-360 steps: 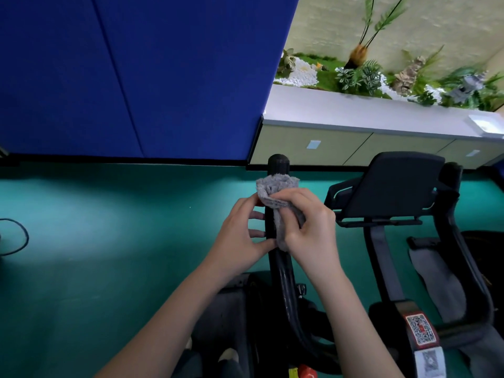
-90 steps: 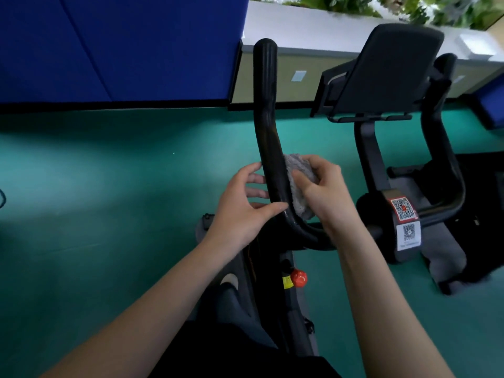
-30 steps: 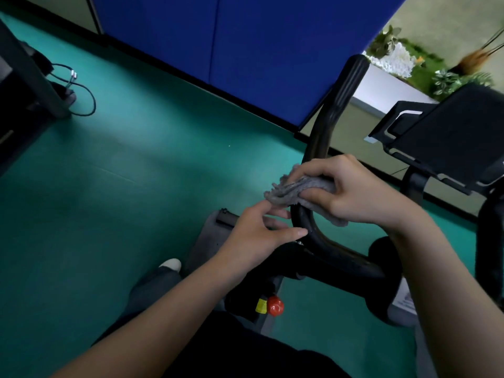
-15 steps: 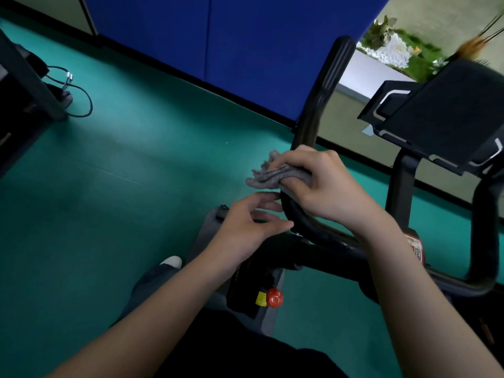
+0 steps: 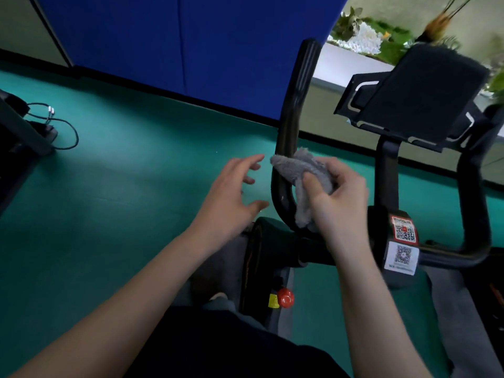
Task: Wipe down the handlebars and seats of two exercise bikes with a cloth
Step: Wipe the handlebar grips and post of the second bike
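Grey and fuzzy, that's the cloth (image 5: pixel 300 170), and the handlebar (image 5: pixel 297 105) is glossy black. The floor (image 5: pixel 136 173) is teal green right across, the wall panel (image 5: pixel 191 36) a deep flat blue, with a black skirting strip (image 5: pixel 223 108) at its foot. There's a bright red knob (image 5: pixel 285 297) and a yellow sticker (image 5: pixel 273 300). A red label (image 5: pixel 404 230) carries a black-and-white square code; the white label (image 5: pixel 401 257) carries another. The console (image 5: pixel 420 91) is black with silver trim.

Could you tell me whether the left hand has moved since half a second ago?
Yes. The left hand has pulled leftward off the handlebar; green floor now shows between them.
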A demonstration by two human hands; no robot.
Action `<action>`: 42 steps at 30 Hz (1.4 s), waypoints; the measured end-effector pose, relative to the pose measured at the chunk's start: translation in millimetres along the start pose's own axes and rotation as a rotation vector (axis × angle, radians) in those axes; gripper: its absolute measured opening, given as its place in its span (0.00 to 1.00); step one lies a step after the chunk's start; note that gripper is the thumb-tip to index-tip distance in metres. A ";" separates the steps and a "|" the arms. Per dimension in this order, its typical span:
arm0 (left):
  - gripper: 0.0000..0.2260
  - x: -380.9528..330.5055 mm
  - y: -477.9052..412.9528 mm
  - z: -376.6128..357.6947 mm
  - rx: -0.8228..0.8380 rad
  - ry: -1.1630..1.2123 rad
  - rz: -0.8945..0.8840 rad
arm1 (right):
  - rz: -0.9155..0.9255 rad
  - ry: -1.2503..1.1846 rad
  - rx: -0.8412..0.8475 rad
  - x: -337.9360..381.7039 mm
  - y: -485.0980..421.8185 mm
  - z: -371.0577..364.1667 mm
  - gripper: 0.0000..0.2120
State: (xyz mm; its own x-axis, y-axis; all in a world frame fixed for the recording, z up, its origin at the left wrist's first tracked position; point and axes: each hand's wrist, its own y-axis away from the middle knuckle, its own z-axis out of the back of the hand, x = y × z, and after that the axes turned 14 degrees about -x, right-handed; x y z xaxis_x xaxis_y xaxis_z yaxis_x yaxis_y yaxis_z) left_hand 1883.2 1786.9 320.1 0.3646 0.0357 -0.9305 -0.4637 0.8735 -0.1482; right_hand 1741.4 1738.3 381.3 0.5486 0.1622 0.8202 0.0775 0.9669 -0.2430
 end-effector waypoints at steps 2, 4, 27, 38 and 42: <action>0.34 -2.2 -12.9 7.8 0.056 -0.144 -0.197 | 0.032 0.048 -0.091 3.0 16.2 -7.9 0.10; 0.33 -5.1 -27.0 13.4 0.100 -0.265 -0.398 | 0.041 0.066 -0.156 4.3 31.8 -16.1 0.08; 0.28 4.7 -125.8 -2.2 0.564 -0.106 -0.904 | -0.287 0.433 -0.935 15.6 66.9 -57.9 0.08; 0.26 8.3 -127.4 -5.5 0.574 -0.049 -0.890 | -0.204 0.288 -1.279 26.9 86.5 -109.3 0.05; 0.24 8.4 -132.4 -5.1 0.603 -0.067 -0.922 | -0.161 0.287 -1.224 29.4 77.9 -139.9 0.08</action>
State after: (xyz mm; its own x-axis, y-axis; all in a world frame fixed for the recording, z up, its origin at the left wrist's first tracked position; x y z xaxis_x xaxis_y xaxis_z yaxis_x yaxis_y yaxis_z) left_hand 1943.6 1669.1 330.2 0.4194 -0.7410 -0.5244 0.4719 0.6715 -0.5713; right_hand 1880.1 1790.9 314.0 0.6099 -0.1368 0.7806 0.7921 0.1333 -0.5956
